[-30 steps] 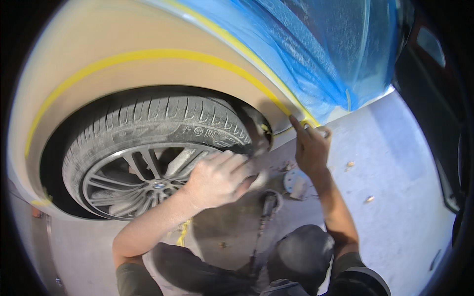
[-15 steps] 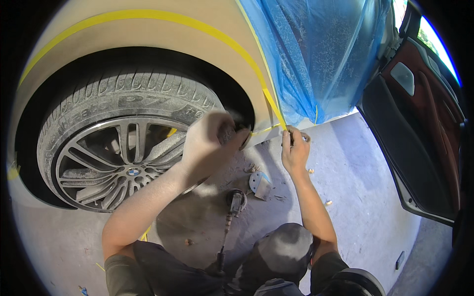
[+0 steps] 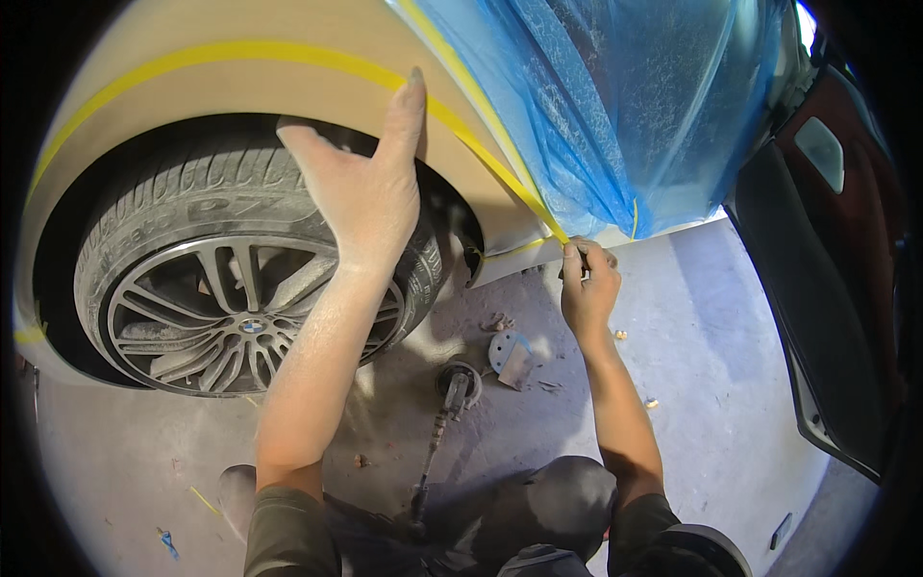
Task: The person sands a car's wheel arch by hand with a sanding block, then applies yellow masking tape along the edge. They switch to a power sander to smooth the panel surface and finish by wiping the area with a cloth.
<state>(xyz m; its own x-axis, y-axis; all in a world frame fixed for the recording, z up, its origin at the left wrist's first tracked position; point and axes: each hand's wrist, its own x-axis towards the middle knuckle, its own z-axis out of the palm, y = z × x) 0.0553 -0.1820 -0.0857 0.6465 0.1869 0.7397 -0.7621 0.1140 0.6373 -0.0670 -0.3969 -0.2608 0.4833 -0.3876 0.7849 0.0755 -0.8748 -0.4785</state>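
Observation:
My left hand (image 3: pixel 363 183) is raised with fingers spread, its fingertips pressing on the beige car fender (image 3: pixel 240 91) where a strip of yellow masking tape (image 3: pixel 288 53) follows the wheel arch. My right hand (image 3: pixel 586 284) is closed on the lower end of a yellow tape strip (image 3: pixel 500 168) that runs diagonally along the edge of the blue plastic sheet (image 3: pixel 625 106). Below the arch sits the tyre with its silver alloy wheel (image 3: pixel 240 317).
An air sander (image 3: pixel 450 394) with its hose lies on the dusty concrete floor between my arms, beside a loose sanding disc (image 3: pixel 510 356). An open car door (image 3: pixel 836 288) with a red inner panel stands at the right. My knees are at the bottom.
My left hand has risen from in front of the tyre up to the fender above the arch. My right hand stays pinched on the tape end. The view has shifted slightly.

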